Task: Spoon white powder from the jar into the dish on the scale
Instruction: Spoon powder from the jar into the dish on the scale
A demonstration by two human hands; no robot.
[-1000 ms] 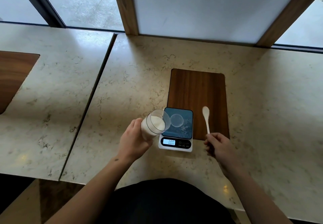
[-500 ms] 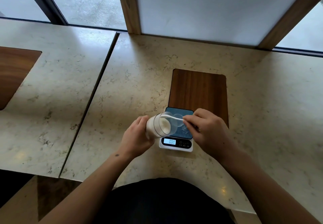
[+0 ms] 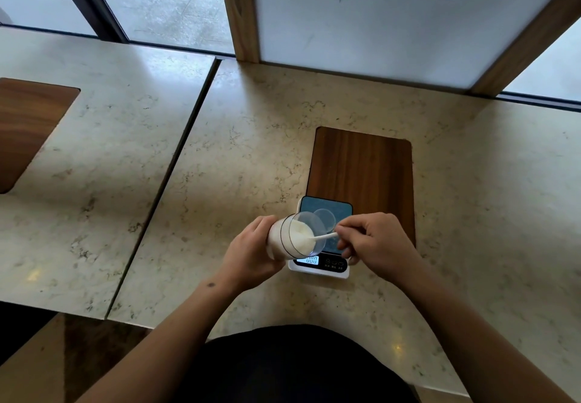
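My left hand grips a clear jar of white powder, tilted with its mouth toward the right, just left of the scale. My right hand pinches the handle of a white plastic spoon; the bowl of the spoon is inside the jar's mouth, in the powder. A small clear dish sits on the dark platform of the digital scale, just behind the jar's rim. The scale's lit display shows digits under the jar.
The scale stands at the near end of a wooden inlay set in the marble counter. A seam divides this slab from the left one, which has another wooden inlay. Window frames rise behind.
My right hand lifted the spoon off the wooden inlay, carried it left over the scale, and has now pushed its bowl into the powder in the tilted jar.
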